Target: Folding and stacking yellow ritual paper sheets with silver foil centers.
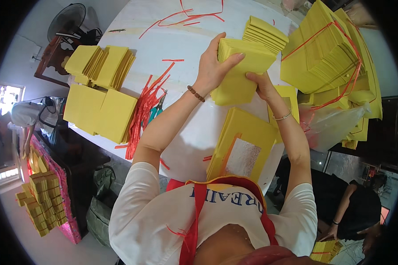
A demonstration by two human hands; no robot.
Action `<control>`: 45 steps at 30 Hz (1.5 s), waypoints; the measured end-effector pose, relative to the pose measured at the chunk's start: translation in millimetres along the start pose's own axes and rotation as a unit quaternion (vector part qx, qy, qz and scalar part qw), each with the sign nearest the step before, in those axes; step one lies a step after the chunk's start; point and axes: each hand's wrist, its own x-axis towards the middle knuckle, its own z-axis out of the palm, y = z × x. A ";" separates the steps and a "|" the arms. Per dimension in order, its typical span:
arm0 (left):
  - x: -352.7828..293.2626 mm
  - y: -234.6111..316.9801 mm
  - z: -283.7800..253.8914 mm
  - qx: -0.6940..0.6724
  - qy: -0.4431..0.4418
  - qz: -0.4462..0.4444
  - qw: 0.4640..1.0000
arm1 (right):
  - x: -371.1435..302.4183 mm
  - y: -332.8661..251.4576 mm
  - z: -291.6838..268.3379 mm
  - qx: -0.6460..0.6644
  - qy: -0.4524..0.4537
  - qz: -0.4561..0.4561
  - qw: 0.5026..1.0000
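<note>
— Now, which step are you at?
— You square a thick stack of yellow paper sheets (241, 70) above the round white tabletop (181, 48). Your left hand (214, 66) clasps its top edge, fingers curled over; your right hand (263, 84) presses the lower side. Next, I think, you need even edges before binding.

White table (185, 128), yellow paper stacks (99, 110)

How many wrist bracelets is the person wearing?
2. A brown beaded bracelet sits on the left wrist, and a thin silver bangle on the right wrist. Both hands grip a stack of yellow paper. Sleeves hide nothing here.
</note>
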 end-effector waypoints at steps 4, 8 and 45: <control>2.0 14.0 -18.0 0.078 -0.047 -0.005 0.996 | -2.5 -7.7 4.8 -0.017 -0.016 0.010 1.000; 11.0 34.3 -32.2 -0.014 -0.088 -0.053 0.995 | 2.1 -27.5 14.0 -0.039 -0.057 0.060 0.996; 11.3 -49.4 -72.9 -0.109 -0.042 -0.337 0.934 | 34.1 9.7 -24.2 0.110 0.060 0.231 0.965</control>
